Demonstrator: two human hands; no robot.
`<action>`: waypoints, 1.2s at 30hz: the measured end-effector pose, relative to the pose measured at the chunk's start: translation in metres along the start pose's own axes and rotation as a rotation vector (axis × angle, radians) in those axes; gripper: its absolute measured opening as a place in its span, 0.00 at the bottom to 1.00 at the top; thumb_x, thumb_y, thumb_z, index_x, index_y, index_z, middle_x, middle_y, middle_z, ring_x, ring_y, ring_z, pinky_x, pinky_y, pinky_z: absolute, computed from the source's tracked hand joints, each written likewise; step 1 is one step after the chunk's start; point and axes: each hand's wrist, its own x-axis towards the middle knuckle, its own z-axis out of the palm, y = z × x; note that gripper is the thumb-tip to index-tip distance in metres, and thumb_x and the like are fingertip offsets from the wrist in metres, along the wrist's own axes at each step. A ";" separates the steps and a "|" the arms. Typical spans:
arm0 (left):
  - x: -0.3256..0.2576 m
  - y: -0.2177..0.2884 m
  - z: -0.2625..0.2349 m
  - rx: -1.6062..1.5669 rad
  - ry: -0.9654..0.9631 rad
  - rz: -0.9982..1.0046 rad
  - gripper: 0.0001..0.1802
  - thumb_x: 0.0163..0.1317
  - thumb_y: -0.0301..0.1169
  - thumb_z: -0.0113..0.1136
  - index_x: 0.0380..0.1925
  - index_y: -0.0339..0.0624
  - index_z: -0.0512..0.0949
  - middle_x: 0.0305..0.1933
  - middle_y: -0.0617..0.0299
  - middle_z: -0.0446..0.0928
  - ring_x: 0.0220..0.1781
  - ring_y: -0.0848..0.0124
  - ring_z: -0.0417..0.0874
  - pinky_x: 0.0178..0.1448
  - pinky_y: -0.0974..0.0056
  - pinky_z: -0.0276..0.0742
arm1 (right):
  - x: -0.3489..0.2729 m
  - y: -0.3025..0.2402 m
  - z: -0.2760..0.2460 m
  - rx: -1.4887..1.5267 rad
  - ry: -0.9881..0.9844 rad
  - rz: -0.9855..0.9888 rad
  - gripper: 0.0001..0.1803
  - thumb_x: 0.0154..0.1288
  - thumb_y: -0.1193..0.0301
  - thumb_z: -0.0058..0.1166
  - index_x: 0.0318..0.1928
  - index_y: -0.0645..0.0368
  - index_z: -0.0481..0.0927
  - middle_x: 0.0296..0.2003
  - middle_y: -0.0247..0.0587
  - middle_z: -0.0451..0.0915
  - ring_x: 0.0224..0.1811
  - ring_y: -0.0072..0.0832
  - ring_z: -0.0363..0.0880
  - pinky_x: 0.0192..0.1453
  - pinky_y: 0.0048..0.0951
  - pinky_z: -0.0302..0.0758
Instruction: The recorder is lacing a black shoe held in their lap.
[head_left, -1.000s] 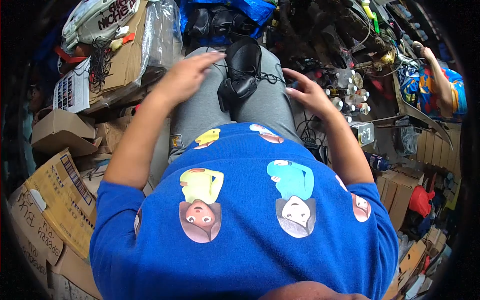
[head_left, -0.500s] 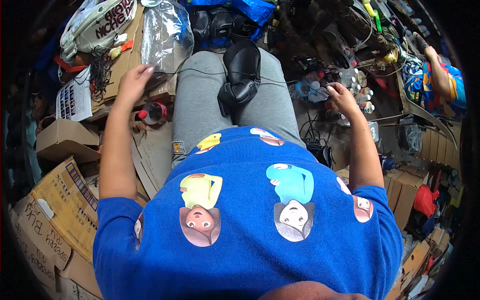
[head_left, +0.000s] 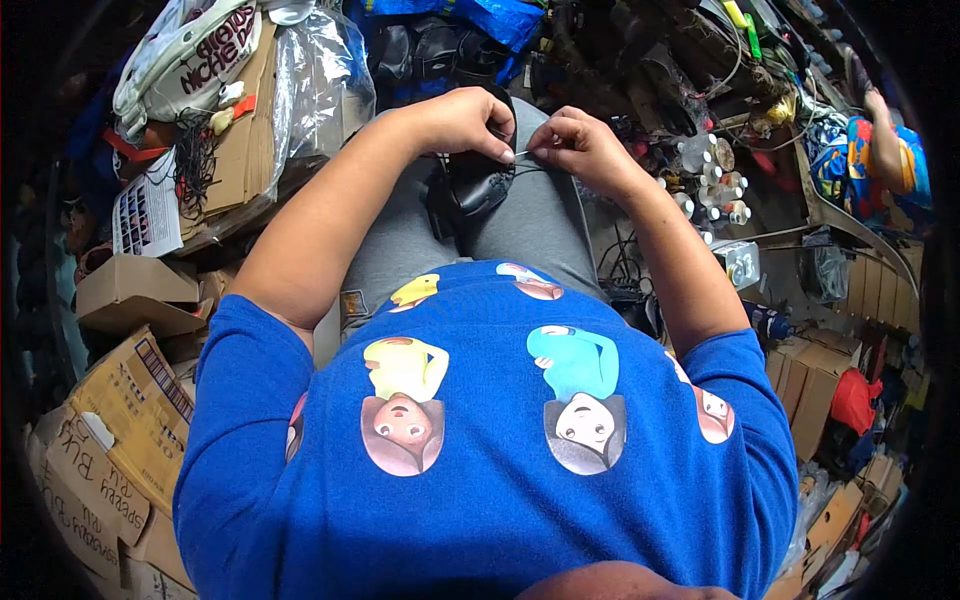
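A black open sandal (head_left: 470, 187) rests across my grey-trousered thighs, its far part covered by my hands. Over its right edge my left hand (head_left: 465, 122) is closed, fingers curled and thumb tip pressed down; what it pinches is hidden. Close by on the right, my right hand (head_left: 583, 146) is also closed, thumb against fingertips. A short, thin, pale needle-like piece (head_left: 523, 154) spans the small gap between the two hands, in the right hand's pinch. Dark thread shows just below the fingers, partly lost against the trousers.
Plastic bottles (head_left: 715, 190) crowd the floor on the right. Cardboard (head_left: 245, 150), clear plastic sheeting (head_left: 315, 85) and a tangle of black cord (head_left: 197, 165) lie at left, above an opened carton (head_left: 135, 293). More black footwear (head_left: 430, 50) sits beyond my knees. Someone's arm (head_left: 885, 135) shows far right.
Both hands have come inward from wide apart, where they stretched a dark thread across the sandal, and now meet at the sandal's right edge.
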 end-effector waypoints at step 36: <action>-0.003 -0.048 0.020 -0.672 0.052 0.085 0.11 0.53 0.31 0.68 0.35 0.40 0.81 0.33 0.69 0.79 0.37 0.80 0.76 0.47 0.72 0.71 | 0.006 -0.006 0.017 -0.050 -0.024 -0.087 0.09 0.53 0.81 0.60 0.35 0.55 0.83 0.31 0.32 0.75 0.35 0.22 0.76 0.41 0.23 0.73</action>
